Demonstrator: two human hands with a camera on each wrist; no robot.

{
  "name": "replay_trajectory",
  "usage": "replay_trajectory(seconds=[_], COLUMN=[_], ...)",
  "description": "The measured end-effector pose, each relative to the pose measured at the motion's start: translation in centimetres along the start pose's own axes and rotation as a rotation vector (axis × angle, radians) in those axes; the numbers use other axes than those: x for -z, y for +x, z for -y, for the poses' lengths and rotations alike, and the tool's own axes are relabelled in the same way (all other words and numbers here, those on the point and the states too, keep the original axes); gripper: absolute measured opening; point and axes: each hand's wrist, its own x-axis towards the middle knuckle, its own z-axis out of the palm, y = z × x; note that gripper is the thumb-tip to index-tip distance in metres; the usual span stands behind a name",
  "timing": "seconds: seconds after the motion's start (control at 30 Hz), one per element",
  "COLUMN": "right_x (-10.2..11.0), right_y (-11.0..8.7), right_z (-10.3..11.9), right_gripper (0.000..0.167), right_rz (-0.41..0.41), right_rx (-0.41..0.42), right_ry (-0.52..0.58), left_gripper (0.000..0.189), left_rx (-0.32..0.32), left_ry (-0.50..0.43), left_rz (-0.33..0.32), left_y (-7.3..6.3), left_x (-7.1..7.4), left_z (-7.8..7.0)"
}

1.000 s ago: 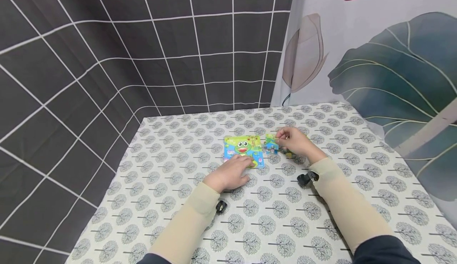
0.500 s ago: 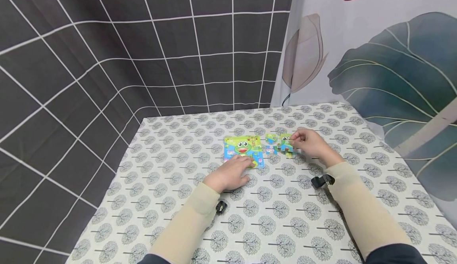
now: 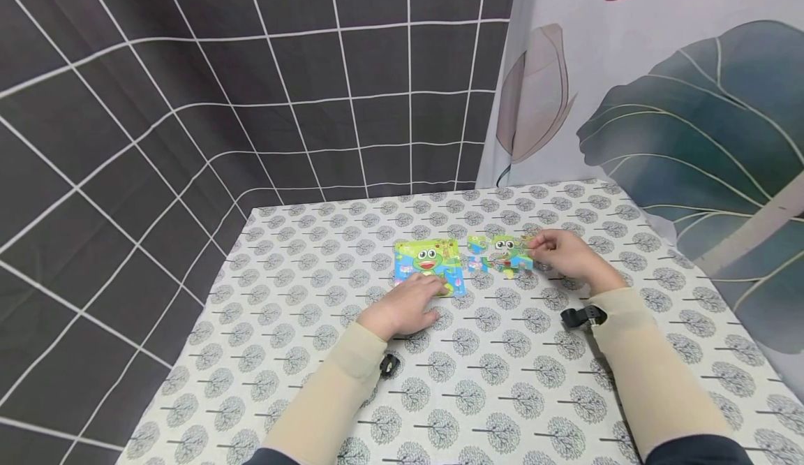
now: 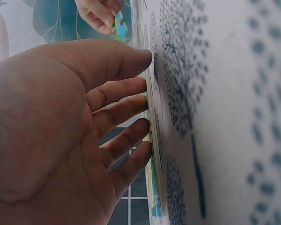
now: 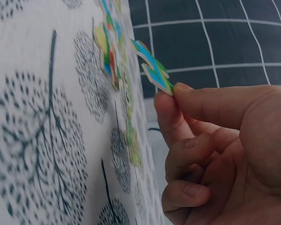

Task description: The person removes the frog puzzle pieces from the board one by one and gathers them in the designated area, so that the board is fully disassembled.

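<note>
In the head view, a frog jigsaw puzzle [image 3: 426, 254] in green and blue lies on the cloth. My left hand [image 3: 407, 303] rests its fingertips on the puzzle's near part, hiding some of the picture. Seen edge-on in the left wrist view, the puzzle [image 4: 155, 201] is a thin flat board beneath those fingers. To the right, my right hand [image 3: 568, 254] pinches a blue and green puzzle piece [image 5: 152, 68] between thumb and index finger. The piece is tilted above the table, over several loose puzzle pieces [image 3: 504, 246], one showing frog eyes.
A white tablecloth [image 3: 467, 395] with dark tree prints covers the table. Behind it and at the left hangs a dark curtain [image 3: 377, 130] with white grid lines. A pale curtain with large leaf prints [image 3: 703, 123] stands at the right. Each wrist wears a black camera mount [image 3: 581, 316].
My right hand has moved to the right with the puzzle piece, uncovering the loose pieces with the frog's eyes. The left hand stays on the frog puzzle.
</note>
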Motion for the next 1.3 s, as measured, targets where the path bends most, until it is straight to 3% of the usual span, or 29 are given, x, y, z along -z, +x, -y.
replay_trajectory(seconds=[0.33, 0.8, 1.3], right_x=[1.0, 0.8, 0.3], right_y=[-0.6, -0.6, -0.5], right_z=[-1.0, -1.9, -2.0], right_gripper=[0.022, 0.018, 0.017], right_rz=[0.058, 0.025, 0.016], right_rx=[-0.009, -0.048, -0.059], right_ry=[0.02, -0.1, -0.102], left_gripper=[0.052, 0.052, 0.053], left_rx=[-0.001, -0.004, -0.012], left_ry=[-0.002, -0.018, -0.016], left_rz=[-0.008, -0.006, -0.004], left_y=[-0.1, -0.1, -0.2], left_x=[0.1, 0.1, 0.2], left_z=[0.0, 0.1, 0.1])
